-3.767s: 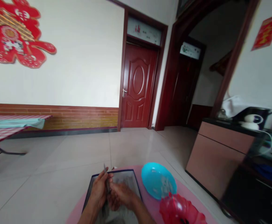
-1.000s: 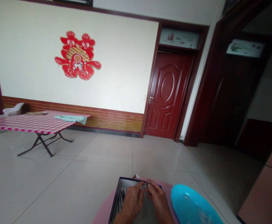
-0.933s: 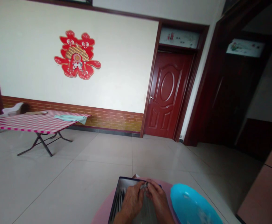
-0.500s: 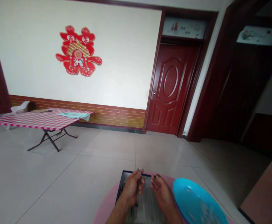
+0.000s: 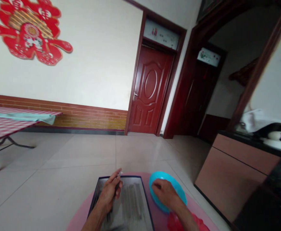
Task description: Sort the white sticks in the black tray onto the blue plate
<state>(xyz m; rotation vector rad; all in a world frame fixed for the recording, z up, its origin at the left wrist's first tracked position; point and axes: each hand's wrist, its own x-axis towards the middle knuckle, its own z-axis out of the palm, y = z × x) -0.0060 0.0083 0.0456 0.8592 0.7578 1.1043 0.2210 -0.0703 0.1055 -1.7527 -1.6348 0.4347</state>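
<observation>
My left hand (image 5: 108,193) is closed around a slender dark stick-like piece with a clear tip (image 5: 120,173), above the left side of a shallow dark-edged tray (image 5: 146,194). In the tray lie several long thin grey strips (image 5: 132,200), side by side; darker thin pieces are along its left side. My right hand (image 5: 165,192) is over a blue basin (image 5: 160,175), with its fingers curled down; anything in them is hidden. Under my right forearm is a bright red thing (image 5: 175,222), partly covered.
Tray and basin stand on a round pink table (image 5: 79,221). A checked table (image 5: 15,125) with a pale green cloth (image 5: 27,117) stands at the left. At the right is a pinkish cabinet (image 5: 232,173) with a dark top. A red door (image 5: 148,89) is ahead.
My right hand has moved from over the tray, beside my left hand, to the blue basin. My left hand keeps its hold on the slender piece. The view has turned right.
</observation>
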